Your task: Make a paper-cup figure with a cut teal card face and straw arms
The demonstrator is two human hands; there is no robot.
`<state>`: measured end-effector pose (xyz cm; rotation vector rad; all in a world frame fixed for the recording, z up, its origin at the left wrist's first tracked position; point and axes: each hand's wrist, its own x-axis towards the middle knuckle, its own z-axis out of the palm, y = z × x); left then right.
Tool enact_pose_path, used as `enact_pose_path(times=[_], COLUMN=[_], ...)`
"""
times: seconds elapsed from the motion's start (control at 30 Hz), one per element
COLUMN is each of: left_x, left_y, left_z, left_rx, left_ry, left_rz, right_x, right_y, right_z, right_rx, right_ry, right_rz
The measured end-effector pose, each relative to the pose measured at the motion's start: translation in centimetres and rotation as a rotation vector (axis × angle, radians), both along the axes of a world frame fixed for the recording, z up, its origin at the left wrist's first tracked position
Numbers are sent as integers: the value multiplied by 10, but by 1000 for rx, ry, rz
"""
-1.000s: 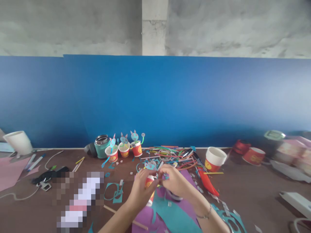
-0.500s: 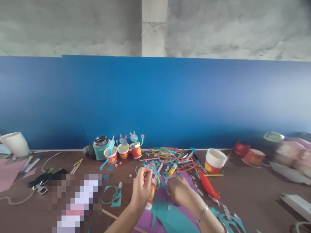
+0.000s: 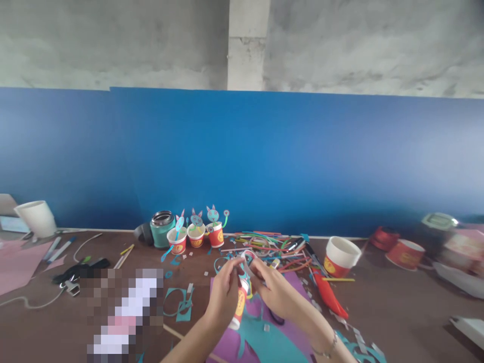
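My left hand (image 3: 226, 290) is closed at the upper left of a small red and white paper cup (image 3: 239, 308), which tilts over the paper sheets. Pale blue paper (image 3: 245, 269) shows between my hands at the cup's top, partly hidden by fingers. My right hand (image 3: 275, 287) is closed too, its fingertips meeting the left's around a pale looped item (image 3: 249, 256) that I cannot make out. A bit of yellow pipe cleaner (image 3: 250, 290) shows beside the cup. Under the hands lie a purple sheet (image 3: 297, 290) and a teal sheet (image 3: 266, 338).
Behind stand three cups with blue paper animal faces (image 3: 213, 216) and a teal flask (image 3: 162, 232). A heap of pipe cleaners (image 3: 264, 243), a red pouch-like object (image 3: 328, 295) and a stack of cups (image 3: 341, 257) lie rightward. Teal paper offcuts (image 3: 184, 305) are at left.
My right hand has moved up and left from the purple sheet to meet my left hand, bringing a pale looped item. The cup tilts more. The whole view has shifted slightly.
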<state>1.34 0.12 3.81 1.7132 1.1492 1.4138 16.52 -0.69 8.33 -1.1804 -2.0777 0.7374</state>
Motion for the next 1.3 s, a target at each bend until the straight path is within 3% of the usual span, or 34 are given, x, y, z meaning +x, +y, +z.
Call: enact_pose_path(times=[0.27,0.57,0.83,1.3], left_x=[3,2,-1,-2], left_y=[-7,1,0,-4], left_z=[5,-1,-1,4], left_rx=[4,-41,-15,70], left_ry=[57,-61,56,170], left_rz=[44,104,80,60], right_x=[1,-2,-3,-13], right_y=[2,0,2,2], right_z=[-4,1,0,-6], right_rx=[-5,39,117,-21], right_ry=[55,-63,-160,139], right_rz=[5,3,-53,-225])
